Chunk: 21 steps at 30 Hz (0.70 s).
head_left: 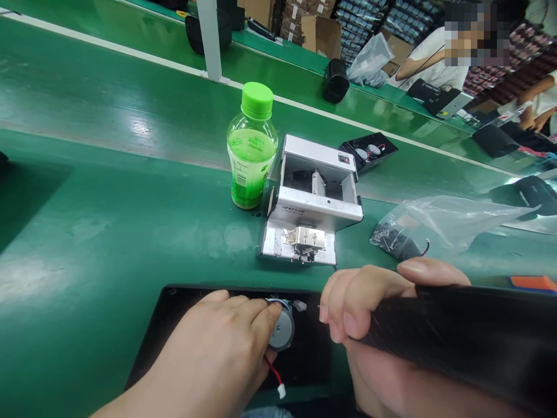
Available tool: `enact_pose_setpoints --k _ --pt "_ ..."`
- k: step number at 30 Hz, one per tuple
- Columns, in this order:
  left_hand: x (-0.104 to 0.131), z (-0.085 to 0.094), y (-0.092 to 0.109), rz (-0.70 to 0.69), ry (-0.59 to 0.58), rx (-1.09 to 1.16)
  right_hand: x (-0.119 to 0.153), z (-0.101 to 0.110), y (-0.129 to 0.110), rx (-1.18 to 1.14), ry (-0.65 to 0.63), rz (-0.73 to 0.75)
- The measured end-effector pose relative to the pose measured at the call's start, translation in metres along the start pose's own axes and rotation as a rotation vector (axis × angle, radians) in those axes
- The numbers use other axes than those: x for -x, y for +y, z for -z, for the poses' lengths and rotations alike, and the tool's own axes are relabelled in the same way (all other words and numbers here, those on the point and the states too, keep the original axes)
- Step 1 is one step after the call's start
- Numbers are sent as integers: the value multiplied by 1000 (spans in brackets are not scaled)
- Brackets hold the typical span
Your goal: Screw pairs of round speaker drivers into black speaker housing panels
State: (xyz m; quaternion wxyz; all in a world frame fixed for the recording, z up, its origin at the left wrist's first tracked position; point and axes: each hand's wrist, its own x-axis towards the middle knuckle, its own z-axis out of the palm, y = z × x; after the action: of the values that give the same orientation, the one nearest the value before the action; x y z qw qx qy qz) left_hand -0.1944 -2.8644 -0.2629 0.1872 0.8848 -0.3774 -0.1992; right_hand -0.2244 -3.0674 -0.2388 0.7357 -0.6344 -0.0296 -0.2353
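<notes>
Over the black panel (304, 360), left hand (226, 331) palm-down.

The silver machine (319, 203) at the worktop's middle reads "WEIXIN" in dark capitals on its front face; a smaller line beneath is too small to read. The bottle (251, 154) just left of it carries a barcode on its near side, plus printed characters higher up and to the right, too blurred to read.

Green-capped btl (252, 154) stands just beside silver machine (313, 197) on green bench (108, 232).
</notes>
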Motion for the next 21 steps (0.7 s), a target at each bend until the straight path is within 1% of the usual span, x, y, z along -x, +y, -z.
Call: enact_pose_setpoints --k 6,9,11,15,21 --pt "-3 2 1 15 -35 31 1 -3 1 -31 -64 19" --pt "-8 8 3 42 -66 10 0 -8 5 -75 -170 38" --pt "-11 13 5 59 -80 -14 -1 -12 10 -97 -208 64" --pt "-12 19 7 68 -94 -3 -3 -18 22 -131 -161 96" --pt "-10 21 7 71 -71 2 -5 -14 29 -174 -169 73"
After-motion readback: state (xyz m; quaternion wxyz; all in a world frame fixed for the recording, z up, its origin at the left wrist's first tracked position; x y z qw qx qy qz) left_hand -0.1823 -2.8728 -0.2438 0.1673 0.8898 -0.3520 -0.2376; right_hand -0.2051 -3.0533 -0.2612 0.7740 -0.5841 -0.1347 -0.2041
